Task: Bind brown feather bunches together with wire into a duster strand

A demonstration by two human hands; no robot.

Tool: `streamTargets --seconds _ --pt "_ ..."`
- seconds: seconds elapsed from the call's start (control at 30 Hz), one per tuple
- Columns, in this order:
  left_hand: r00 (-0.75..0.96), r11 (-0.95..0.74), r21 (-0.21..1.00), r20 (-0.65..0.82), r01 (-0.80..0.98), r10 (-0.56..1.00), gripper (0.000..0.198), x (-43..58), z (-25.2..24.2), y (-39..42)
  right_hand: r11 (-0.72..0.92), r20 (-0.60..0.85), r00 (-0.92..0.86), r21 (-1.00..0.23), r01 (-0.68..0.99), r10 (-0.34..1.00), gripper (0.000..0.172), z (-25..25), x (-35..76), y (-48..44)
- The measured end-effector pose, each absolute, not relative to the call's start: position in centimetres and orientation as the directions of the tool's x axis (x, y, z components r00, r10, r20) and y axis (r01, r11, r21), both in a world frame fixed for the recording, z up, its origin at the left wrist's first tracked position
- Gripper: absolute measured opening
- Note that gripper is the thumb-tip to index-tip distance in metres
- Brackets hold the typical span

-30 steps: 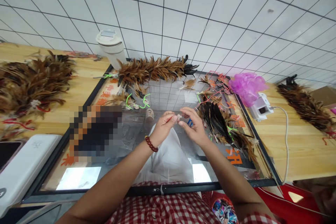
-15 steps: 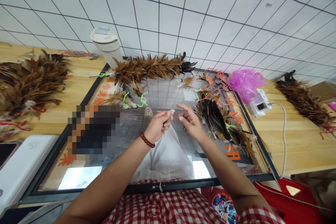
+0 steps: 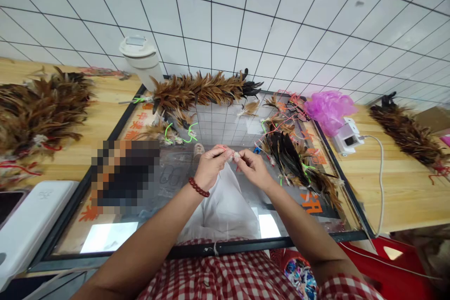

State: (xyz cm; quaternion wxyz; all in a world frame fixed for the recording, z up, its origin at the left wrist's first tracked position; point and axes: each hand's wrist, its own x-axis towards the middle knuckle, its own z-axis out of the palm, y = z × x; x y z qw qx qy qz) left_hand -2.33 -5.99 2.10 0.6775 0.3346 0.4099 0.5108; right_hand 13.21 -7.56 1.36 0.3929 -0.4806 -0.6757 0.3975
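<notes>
Over the glass tabletop, my left hand (image 3: 211,165), with a dark red bead bracelet on the wrist, is closed on a small feather bundle (image 3: 231,155). Only its pale quill ends show; the rest is hidden inside my fingers. My right hand (image 3: 253,167) pinches the same pale ends from the other side, fingertips meeting the left ones. Bits of red string (image 3: 221,146) show at both hands. Dark loose feathers (image 3: 286,152) with green ties lie right of my right hand. A small blue object (image 3: 258,150) rests just beyond that hand.
A long brown feather strand (image 3: 200,91) lies along the back, beside a white lidded container (image 3: 140,58). Green-tied feather bunches (image 3: 176,129) sit at left. On the right are a pink plastic bag (image 3: 330,110), a white device with a cable (image 3: 348,138) and another feather strand (image 3: 404,133).
My right hand has moved left and closed, its fingertips now on the pale ends held by my left hand. The blue object, covered by the right hand before, now shows.
</notes>
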Motion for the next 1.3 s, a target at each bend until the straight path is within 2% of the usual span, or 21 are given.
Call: streamTargets --seconds 0.07,0.13,0.23,0.33,0.43,0.57,0.67,0.73,0.87,0.97,1.13,1.3 --pt "0.309 0.378 0.798 -0.253 -0.469 0.917 0.027 -2.7 2.3 -5.9 0.212 0.144 -0.207 -0.908 0.360 0.968 0.021 1.3 13.3 -7.4" --pt "0.410 0.454 0.767 -0.272 -0.454 0.871 0.028 -3.0 2.4 -5.8 0.299 0.245 -0.179 -0.858 0.418 0.953 0.019 1.6 13.7 -7.2" --pt "0.440 0.479 0.787 -0.299 -0.388 0.847 0.028 -3.0 2.4 -5.9 0.477 0.434 -0.210 -0.715 0.510 0.876 0.018 2.4 14.4 -6.9" --pt "0.456 0.456 0.851 -0.307 -0.262 0.835 0.028 -2.6 2.1 -6.2 0.569 0.523 -0.262 -0.601 0.561 0.811 0.014 2.8 14.9 -6.9" --pt "0.447 0.357 0.933 -0.299 -0.049 0.843 0.022 -2.4 2.0 -6.5 0.604 0.536 -0.317 -0.531 0.595 0.783 0.010 2.5 14.9 -7.1" --pt "0.480 0.003 0.981 -0.097 0.193 0.872 0.021 -2.4 2.7 -7.0 0.623 0.542 -0.347 -0.489 0.610 0.765 0.014 2.0 14.7 -7.3" --pt "0.529 -0.216 0.934 0.035 0.284 0.848 0.023 -2.3 3.1 -7.3 0.642 0.545 -0.368 -0.492 0.588 0.754 0.016 2.0 14.6 -7.3" --pt "0.542 -0.273 0.916 0.075 0.295 0.837 0.025 -2.1 3.0 -7.3 0.632 0.544 -0.342 -0.539 0.556 0.766 0.016 2.1 14.4 -7.4" --pt "0.442 -0.182 0.949 0.053 0.256 0.895 0.027 -1.9 2.3 -7.1 0.504 0.478 -0.184 -0.722 0.474 0.859 0.016 2.5 14.1 -7.3" --pt "0.401 -0.163 0.960 0.059 0.230 0.914 0.029 -2.0 1.9 -6.7 0.435 0.394 -0.185 -0.800 0.413 0.900 0.013 2.7 14.1 -7.2" --pt "0.370 -0.176 0.970 0.104 0.167 0.923 0.034 -2.2 1.3 -6.4 0.461 0.398 -0.238 -0.815 0.351 0.886 0.010 2.8 14.0 -7.2" --pt "0.300 0.035 0.999 -0.032 -0.005 0.953 0.033 -2.2 1.1 -6.3 0.528 0.487 -0.208 -0.750 0.398 0.848 0.010 2.6 14.0 -7.4"
